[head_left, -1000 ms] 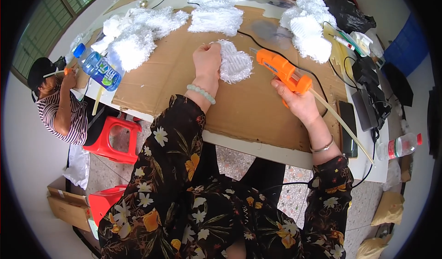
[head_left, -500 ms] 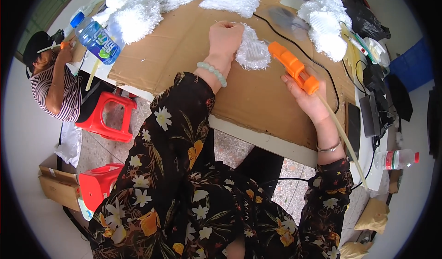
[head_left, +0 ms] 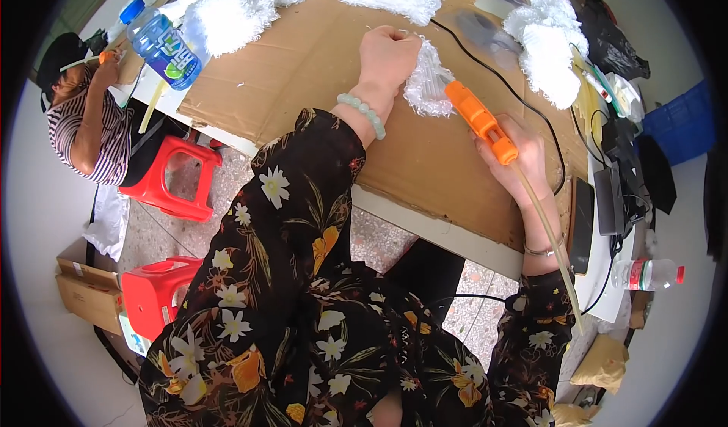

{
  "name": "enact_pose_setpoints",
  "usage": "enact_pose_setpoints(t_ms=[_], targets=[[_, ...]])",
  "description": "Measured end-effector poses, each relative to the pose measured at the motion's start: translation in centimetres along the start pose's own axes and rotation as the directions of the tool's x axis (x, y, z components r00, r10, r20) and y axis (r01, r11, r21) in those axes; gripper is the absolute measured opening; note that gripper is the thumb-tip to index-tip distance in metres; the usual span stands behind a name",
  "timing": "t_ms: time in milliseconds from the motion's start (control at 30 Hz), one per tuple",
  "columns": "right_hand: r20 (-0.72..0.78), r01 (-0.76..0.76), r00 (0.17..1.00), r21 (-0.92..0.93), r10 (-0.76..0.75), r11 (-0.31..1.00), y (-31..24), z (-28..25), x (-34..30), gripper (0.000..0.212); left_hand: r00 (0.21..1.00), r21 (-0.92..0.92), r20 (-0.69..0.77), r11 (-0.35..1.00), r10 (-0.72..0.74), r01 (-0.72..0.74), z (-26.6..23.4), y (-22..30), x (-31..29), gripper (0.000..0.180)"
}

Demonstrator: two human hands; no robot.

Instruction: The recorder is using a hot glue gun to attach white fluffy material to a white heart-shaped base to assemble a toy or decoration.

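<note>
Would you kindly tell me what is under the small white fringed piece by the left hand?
Brown cardboard shows around the white fringed piece, which seems to rest on it. What lies directly beneath is covered; the left hand hides the area at its upper left.

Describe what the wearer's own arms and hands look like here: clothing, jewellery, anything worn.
Both arms have black sleeves printed with white and orange-yellow flowers and leaves. The left hand and right hand are ungloved. A pale green beaded bracelet circles the left wrist; a thin, silver-coloured bangle circles the right.
</note>
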State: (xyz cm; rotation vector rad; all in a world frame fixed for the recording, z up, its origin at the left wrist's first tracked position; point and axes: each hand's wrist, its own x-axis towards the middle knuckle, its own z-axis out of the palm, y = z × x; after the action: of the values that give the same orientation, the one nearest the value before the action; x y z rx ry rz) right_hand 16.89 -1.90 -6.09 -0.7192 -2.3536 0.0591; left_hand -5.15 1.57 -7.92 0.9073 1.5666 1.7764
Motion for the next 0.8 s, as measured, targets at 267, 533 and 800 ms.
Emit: enact_pose_setpoints(t_ms=[267,533,800], targets=[[-0.007,-0.004,1.000,-0.047,0.003,0.999,0.30,-0.23,-0.14,0.016,1.000,-0.032,0.012,0.999,-0.006,0.006,0.28,0.12,-0.36,0.011],[0.000,-0.050,0.999,-0.103,0.050,0.993,0.22,-0.02,-0.19,0.019,0.999,-0.042,0.028,0.998,-0.044,0.046,0.04,0.23,-0.47,0.008],[0.007,-0.048,0.999,-0.096,0.048,0.994,0.29,0.53,0.21,0.018,1.000,0.009,0.000,1.000,0.030,-0.030,0.13,-0.38,0.10,0.015]])
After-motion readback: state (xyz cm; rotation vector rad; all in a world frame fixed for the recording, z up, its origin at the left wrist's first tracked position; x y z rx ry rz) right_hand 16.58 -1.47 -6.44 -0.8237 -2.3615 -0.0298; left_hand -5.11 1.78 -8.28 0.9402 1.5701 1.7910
